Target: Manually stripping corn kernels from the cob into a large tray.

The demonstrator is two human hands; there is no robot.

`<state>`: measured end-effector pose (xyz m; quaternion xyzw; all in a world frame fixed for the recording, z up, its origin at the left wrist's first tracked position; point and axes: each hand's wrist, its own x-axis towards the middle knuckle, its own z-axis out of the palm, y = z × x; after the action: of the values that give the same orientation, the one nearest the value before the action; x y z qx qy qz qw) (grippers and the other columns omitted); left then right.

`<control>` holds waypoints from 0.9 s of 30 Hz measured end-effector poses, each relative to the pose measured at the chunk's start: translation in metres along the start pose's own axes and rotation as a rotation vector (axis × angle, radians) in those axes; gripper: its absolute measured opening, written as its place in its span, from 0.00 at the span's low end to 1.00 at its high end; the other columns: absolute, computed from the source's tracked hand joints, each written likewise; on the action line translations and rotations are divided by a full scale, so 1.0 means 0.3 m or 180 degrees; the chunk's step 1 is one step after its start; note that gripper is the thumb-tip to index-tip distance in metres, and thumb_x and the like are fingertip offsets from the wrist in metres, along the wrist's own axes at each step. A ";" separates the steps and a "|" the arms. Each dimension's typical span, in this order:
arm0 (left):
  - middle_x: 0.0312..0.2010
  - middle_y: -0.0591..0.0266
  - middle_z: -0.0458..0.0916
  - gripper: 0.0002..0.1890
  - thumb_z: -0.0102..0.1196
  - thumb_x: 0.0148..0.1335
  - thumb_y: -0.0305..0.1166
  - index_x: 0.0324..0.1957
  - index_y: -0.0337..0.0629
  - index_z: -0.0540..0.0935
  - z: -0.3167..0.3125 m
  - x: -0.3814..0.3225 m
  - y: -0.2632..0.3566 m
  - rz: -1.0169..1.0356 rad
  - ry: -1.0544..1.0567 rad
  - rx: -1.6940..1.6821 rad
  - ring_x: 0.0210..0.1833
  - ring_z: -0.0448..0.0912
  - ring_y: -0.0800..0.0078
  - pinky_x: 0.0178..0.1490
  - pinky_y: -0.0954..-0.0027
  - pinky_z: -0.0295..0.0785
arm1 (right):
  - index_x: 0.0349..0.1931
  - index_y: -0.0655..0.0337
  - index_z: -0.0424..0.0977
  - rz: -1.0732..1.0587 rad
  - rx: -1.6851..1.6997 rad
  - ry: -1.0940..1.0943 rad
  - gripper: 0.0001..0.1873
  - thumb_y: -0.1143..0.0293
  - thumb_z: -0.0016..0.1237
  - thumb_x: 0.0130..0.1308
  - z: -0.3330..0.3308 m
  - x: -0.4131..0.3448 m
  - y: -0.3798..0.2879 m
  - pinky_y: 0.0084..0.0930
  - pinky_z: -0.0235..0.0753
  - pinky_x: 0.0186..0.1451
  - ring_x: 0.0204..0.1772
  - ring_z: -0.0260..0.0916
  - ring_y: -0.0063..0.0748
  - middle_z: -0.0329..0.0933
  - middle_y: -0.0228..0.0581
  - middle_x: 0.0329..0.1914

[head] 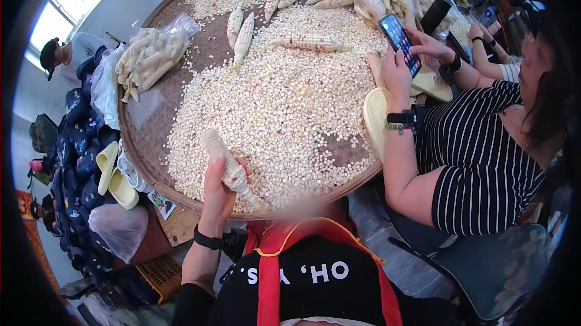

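Observation:
My left hand [222, 185] is closed around a corn cob [221, 150] above the near left part of a big round tray [131, 158]. The cob's upper part looks stripped; some kernels, a few of them red, remain lower down. Pale loose kernels [272, 113] cover much of the tray. Several unshelled cobs, among them a red-speckled ear [313, 43], lie on the kernels and the tray farther back. My right hand is out of view. A pale blur hangs over the tray's near rim, and I cannot tell what it is.
At the right, a person in a striped top holds a phone [401, 44] over the tray edge, near pale shoe soles [377, 117]. A plastic bag of cobs [152, 60] lies at the left. Dark clogs [75, 144] and yellow slippers [122, 190] are beyond the left rim.

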<state>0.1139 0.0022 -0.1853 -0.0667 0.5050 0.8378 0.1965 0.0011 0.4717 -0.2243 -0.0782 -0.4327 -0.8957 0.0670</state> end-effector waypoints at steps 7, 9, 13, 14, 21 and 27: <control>0.34 0.56 0.77 0.18 0.45 0.65 0.45 0.44 0.39 0.69 0.068 0.019 0.009 0.0079 -0.0122 -0.0020 0.34 0.78 0.68 0.36 0.66 0.75 | 0.56 0.71 0.63 0.0165 -0.0181 -0.0261 0.18 0.73 0.39 0.68 -0.006 -0.003 -0.014 0.16 0.67 0.51 0.45 0.67 0.21 0.72 0.39 0.44; 0.34 0.56 0.77 0.18 0.45 0.65 0.45 0.44 0.39 0.69 0.066 0.021 0.003 0.0058 -0.0076 -0.0036 0.35 0.79 0.68 0.36 0.66 0.75 | 0.57 0.70 0.63 -0.0037 -0.0306 -0.0208 0.18 0.74 0.39 0.68 -0.006 0.001 0.009 0.15 0.68 0.49 0.44 0.69 0.20 0.73 0.39 0.44; 0.34 0.56 0.77 0.18 0.45 0.65 0.45 0.44 0.39 0.69 0.060 0.033 0.000 -0.0078 -0.0065 -0.0059 0.35 0.79 0.67 0.36 0.66 0.76 | 0.58 0.71 0.62 0.0094 -0.0184 -0.0270 0.18 0.75 0.37 0.68 -0.005 -0.005 -0.043 0.15 0.69 0.48 0.44 0.69 0.20 0.73 0.39 0.45; 0.34 0.56 0.77 0.18 0.45 0.65 0.45 0.44 0.39 0.69 0.059 0.032 0.000 -0.0075 -0.0048 -0.0060 0.35 0.79 0.67 0.36 0.66 0.76 | 0.58 0.71 0.62 0.0099 -0.0175 -0.0256 0.18 0.75 0.37 0.68 -0.010 -0.002 -0.033 0.15 0.69 0.48 0.44 0.69 0.20 0.73 0.39 0.45; 0.33 0.56 0.77 0.19 0.45 0.64 0.47 0.44 0.40 0.70 0.050 0.043 -0.012 -0.0028 0.0005 0.0083 0.35 0.78 0.68 0.36 0.67 0.75 | 0.58 0.71 0.61 -0.0086 -0.0102 -0.0111 0.19 0.75 0.38 0.68 -0.010 0.002 0.000 0.16 0.69 0.50 0.45 0.68 0.20 0.72 0.37 0.45; 0.33 0.56 0.77 0.20 0.43 0.65 0.49 0.43 0.39 0.71 0.040 0.051 -0.013 -0.0047 0.0105 0.0186 0.35 0.77 0.68 0.37 0.67 0.74 | 0.58 0.70 0.62 -0.0101 -0.0340 -0.0206 0.18 0.75 0.38 0.68 -0.015 0.003 -0.023 0.16 0.69 0.49 0.45 0.68 0.21 0.72 0.38 0.45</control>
<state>0.1027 0.0182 -0.1875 -0.0784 0.5319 0.8200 0.1962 -0.0014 0.4723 -0.2321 -0.1037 -0.3874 -0.9154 0.0345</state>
